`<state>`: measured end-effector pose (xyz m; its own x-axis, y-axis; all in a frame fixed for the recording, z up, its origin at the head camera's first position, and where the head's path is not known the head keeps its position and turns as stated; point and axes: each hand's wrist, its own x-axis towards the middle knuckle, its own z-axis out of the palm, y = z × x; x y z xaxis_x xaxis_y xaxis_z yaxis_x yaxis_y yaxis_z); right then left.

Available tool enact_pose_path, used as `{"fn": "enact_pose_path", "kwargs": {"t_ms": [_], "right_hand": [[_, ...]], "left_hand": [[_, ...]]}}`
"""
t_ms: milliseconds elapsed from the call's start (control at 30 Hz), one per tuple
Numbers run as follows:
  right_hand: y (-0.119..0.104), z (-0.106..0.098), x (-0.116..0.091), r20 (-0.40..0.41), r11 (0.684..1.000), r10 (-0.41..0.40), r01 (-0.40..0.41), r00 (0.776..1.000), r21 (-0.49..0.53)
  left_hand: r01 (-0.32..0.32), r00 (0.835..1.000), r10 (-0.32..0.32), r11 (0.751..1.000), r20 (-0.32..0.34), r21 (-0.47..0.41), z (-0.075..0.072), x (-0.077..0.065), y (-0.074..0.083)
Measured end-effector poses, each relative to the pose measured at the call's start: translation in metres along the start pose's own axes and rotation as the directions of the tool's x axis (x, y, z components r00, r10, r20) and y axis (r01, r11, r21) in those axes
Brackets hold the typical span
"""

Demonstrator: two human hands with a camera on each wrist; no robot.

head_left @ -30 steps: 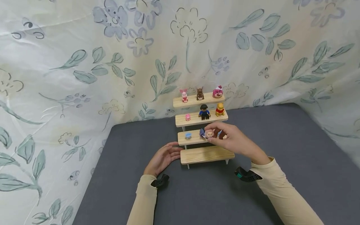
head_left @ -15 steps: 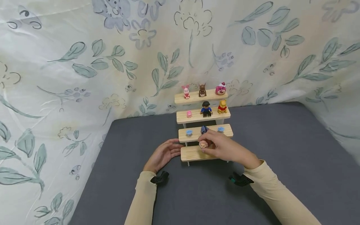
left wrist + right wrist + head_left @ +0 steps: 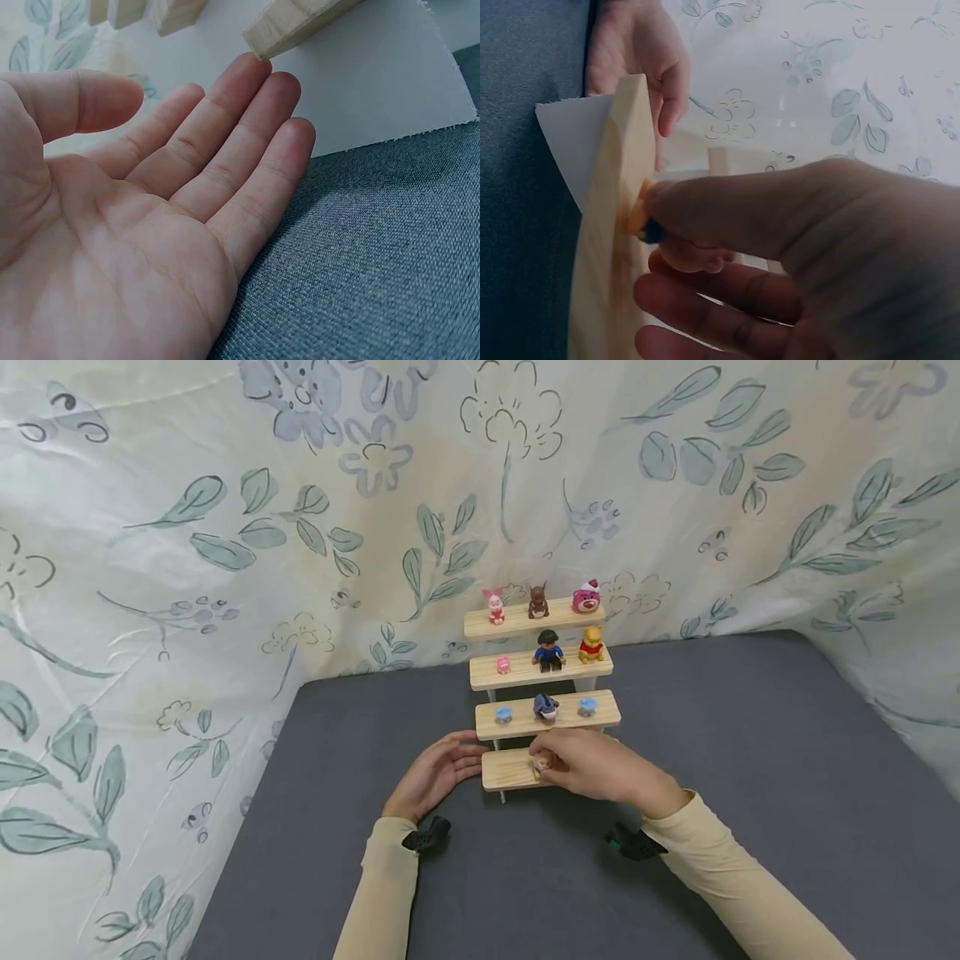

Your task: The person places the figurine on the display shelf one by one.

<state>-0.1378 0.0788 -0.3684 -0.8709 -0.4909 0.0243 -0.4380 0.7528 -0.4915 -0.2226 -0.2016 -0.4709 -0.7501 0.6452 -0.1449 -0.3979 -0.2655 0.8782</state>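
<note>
My right hand [image 3: 600,764] pinches a small figurine [image 3: 542,762] close over the lowest wooden step [image 3: 504,770] of a tiered display stand. In the right wrist view the figurine [image 3: 686,255] has a round pinkish head and orange and dark blue parts, its base right at the board [image 3: 600,255]; fingers cover much of it. My left hand [image 3: 438,772] lies palm up at the stand's left side, fingers extended. The left wrist view has its fingertips right at the step's wooden end [image 3: 289,30].
Above stand a blue-grey donkey figurine [image 3: 546,707] between two light blue pieces [image 3: 587,706], a black-capped figure [image 3: 549,652], a yellow bear in red [image 3: 591,645], a small pink piece [image 3: 503,665], and several figurines on top. A floral cloth [image 3: 420,468] hangs behind the dark table [image 3: 525,885].
My right hand has carried the figurine from the step with the donkey down to the lowest step. The left hand has stayed beside the stand. The head view has shifted slightly.
</note>
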Motion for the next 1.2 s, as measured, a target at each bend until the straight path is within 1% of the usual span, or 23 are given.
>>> {"fn": "enact_pose_path", "kwargs": {"t_ms": [167, 367, 467, 600, 667, 833, 1033, 1200], "right_hand": [[0.0, 0.004, 0.0, -0.013, 1.0, -0.021, 0.021, 1.0, -0.003], [-0.003, 0.007, 0.0, -0.022, 1.0, 0.005, -0.006, 1.0, -0.017], [-0.005, 0.009, -0.001, -0.039, 0.997, -0.018, 0.015, 0.999, -0.069], [-0.006, 0.012, -0.003, -0.067, 0.984, -0.086, 0.074, 0.994, -0.16], [-0.005, 0.012, -0.003, -0.066, 0.981, -0.098, 0.085, 0.993, -0.177], [-0.005, 0.011, -0.004, -0.04, 0.983, -0.085, 0.078, 0.996, -0.164], [-0.006, 0.01, -0.003, -0.054, 0.986, -0.083, 0.074, 0.995, -0.15], [-0.008, 0.007, -0.003, -0.047, 0.987, -0.078, 0.071, 0.996, -0.144]], "left_hand": [[-0.006, 1.0, 0.006, 1.0, -0.003, 0.0, 0.001, 0.0, -0.001], [-0.004, 1.0, 0.004, 1.0, -0.001, -0.01, 0.0, -0.001, -0.001], [-0.001, 1.0, 0.001, 1.0, -0.002, -0.01, 0.001, -0.001, -0.001], [0.006, 1.0, -0.006, 1.0, -0.012, -0.003, 0.002, -0.001, 0.001], [0.008, 1.0, -0.008, 1.0, -0.016, 0.001, 0.002, -0.001, 0.002], [0.01, 1.0, -0.01, 1.0, -0.01, 0.008, 0.002, -0.001, 0.003], [-0.001, 1.0, 0.001, 1.0, 0.009, 0.004, 0.001, 0.0, 0.002], [-0.003, 1.0, 0.003, 1.0, 0.006, -0.001, 0.0, 0.0, 0.002]]}}
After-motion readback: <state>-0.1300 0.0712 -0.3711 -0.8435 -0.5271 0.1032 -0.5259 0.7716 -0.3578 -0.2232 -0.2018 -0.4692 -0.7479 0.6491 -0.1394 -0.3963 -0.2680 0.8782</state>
